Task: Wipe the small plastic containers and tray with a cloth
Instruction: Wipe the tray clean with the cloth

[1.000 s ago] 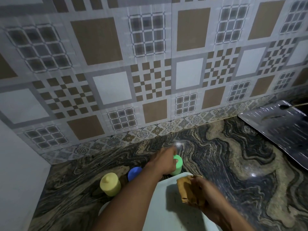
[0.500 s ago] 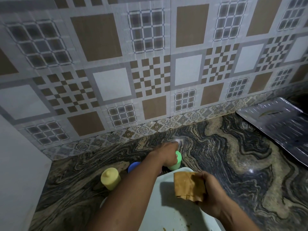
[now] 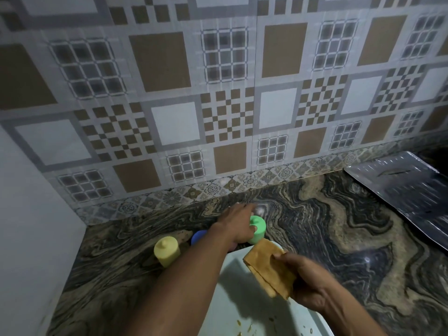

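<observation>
While upright, green container [image 3: 257,229] meets left hand [image 3: 238,223].

Two forearms enter from the bottom edge, both bare to that edge with no sleeve in view. Left hand [image 3: 238,224] and right hand [image 3: 312,284] are bare: no glove, ring, watch or band visible. Fingernails too blurred to assess.

Left hand [image 3: 238,223] gripping green container [image 3: 258,229] at frame centre; right hand [image 3: 309,284] holding folded brown cloth [image 3: 269,269] over white tray [image 3: 242,309], lower centre.
</observation>
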Available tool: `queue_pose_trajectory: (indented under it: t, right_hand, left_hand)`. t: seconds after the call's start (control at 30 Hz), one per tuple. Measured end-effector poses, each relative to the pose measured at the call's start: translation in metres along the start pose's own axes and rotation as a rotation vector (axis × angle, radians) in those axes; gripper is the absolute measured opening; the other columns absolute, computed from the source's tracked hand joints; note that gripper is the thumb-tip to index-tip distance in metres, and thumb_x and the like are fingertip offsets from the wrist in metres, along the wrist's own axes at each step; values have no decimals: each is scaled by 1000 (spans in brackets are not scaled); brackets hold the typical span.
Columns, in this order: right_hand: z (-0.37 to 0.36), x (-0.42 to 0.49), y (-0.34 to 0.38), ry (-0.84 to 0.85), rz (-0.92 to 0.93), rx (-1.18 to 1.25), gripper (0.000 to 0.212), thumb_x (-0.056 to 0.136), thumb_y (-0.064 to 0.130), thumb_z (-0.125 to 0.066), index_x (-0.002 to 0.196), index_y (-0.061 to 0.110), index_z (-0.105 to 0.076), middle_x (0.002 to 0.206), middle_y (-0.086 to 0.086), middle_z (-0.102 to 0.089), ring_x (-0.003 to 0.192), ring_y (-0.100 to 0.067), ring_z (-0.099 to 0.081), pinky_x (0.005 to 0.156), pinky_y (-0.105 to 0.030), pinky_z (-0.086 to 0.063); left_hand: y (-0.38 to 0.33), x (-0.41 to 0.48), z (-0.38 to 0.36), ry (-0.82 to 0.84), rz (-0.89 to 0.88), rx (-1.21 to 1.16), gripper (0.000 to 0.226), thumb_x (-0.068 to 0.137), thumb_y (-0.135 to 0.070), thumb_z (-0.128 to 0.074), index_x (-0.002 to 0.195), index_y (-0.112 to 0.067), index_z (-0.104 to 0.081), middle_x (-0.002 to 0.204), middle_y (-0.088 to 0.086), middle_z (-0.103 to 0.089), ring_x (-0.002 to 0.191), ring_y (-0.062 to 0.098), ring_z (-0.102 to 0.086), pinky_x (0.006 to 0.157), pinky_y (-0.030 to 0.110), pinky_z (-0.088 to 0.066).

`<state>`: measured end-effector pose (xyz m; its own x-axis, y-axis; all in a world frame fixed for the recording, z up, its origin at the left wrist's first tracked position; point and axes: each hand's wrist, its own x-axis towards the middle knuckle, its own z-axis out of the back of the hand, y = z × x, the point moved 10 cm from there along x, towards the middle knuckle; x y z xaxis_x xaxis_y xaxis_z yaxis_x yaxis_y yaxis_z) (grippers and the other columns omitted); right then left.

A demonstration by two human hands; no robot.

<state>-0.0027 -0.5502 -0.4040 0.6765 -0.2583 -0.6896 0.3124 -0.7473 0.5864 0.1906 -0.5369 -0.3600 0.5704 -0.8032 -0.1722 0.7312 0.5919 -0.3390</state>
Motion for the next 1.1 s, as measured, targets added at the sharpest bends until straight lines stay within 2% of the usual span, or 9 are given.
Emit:
queue_pose_trajectory:
  t: [0.23,0.33,0.43,0.57,0.63,0.73,0.9,1.0,1.1]
  right_hand:
    - [-13,-13,-8,22,37,-45,24,94,6,-45,101,-2,-67,93,-23,-75,69,-33,-73,76,-45,-57]
    - [-23,-11,-25,28,18,-145,23,96,8,-46,100,-2,-67,90,-20,-76,68,-29,-74,61,-36,-61]
    - [-29,-6,-50,59,-12,-404,18,92,3,-56,104,-6,-65,91,-21,-71,72,-32,-68,64,-36,-57]
    - [-46,-7,-69,105,-9,-821,13,92,0,-58,99,-6,-66,102,-32,-68,84,-34,-66,78,-44,-54]
    - [-61,-2,-74,142,-5,-986,20,89,4,-60,104,-7,-67,109,-32,-68,88,-32,-64,79,-42,-52]
    - [-92,14,-70,211,72,-1207,20,89,6,-59,99,-6,-70,88,-21,-71,79,-25,-62,68,-32,-51]
    - [-162,36,-53,282,369,-1433,21,88,22,-62,86,3,-68,84,-16,-70,76,-25,-63,70,-36,-51]
    - [-194,52,-50,253,628,-1546,18,94,19,-58,83,7,-66,79,-10,-65,73,-23,-59,59,-15,-43]
    - [-215,60,-68,265,844,-1715,27,88,18,-45,100,8,-67,94,-13,-70,85,-34,-65,66,-35,-53]
  left_hand:
    - [23,-72,48,-362,-39,-99,34,90,-27,-62,124,-21,-58,121,5,-59,114,28,-54,95,43,-49]
    - [57,-123,58,-503,69,-203,15,89,-24,-61,103,-21,-65,100,3,-67,93,26,-62,77,40,-54]
    - [96,-176,50,-586,218,-197,6,88,-26,-59,89,-23,-64,82,2,-70,80,27,-64,65,37,-52]
    - [152,-230,2,-458,486,-268,15,92,-34,-60,85,-22,-63,85,3,-69,84,29,-66,64,31,-46]
    - [175,-252,-20,-357,636,-279,23,97,-38,-55,104,-19,-66,106,7,-69,99,29,-65,74,30,-45]
    - [194,-272,-41,-205,750,-288,40,102,-41,-46,132,-17,-59,130,9,-62,115,28,-60,89,34,-46]
    - [215,-269,-61,-89,825,-545,33,101,-39,-51,105,-12,-68,83,15,-76,74,29,-74,72,41,-61]
    - [224,-264,-70,-83,828,-684,25,100,-32,-57,95,-10,-67,80,15,-75,69,29,-75,65,40,-61]
    - [229,-264,-74,-90,839,-799,24,100,-27,-60,97,-5,-67,85,15,-75,68,26,-74,59,33,-56]
